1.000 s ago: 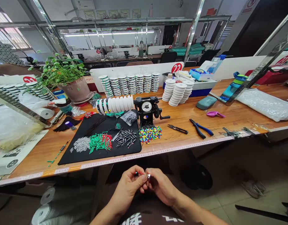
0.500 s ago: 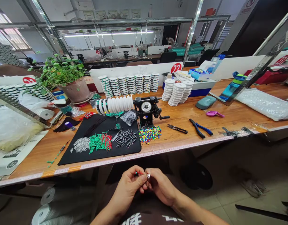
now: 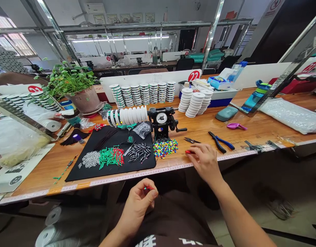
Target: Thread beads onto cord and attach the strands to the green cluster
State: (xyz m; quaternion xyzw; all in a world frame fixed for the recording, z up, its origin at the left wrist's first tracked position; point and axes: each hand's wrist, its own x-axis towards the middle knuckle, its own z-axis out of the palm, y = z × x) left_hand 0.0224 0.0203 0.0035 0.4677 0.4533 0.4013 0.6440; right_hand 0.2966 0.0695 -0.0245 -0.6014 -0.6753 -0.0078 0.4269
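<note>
The left hand (image 3: 137, 206) pinches a tiny red piece (image 3: 147, 188) a slack grip could drop; the right hand (image 3: 204, 162), its grip unclear, touches a red tube (image 3: 188, 152).

Left hand (image 3: 137, 206) is pinching a tiny red-and-green piece (image 3: 147, 188) between thumb and fingertips, holding it up below the edge of the wooden bench (image 3: 199, 132). Right hand (image 3: 204, 161) is reaching over that edge, fingertips touching a small red plastic piece (image 3: 187, 152) lying on the wood, just beside a heap of multicoloured round beads (image 3: 165, 148). Both pieces are too small to make out in detail.
</note>
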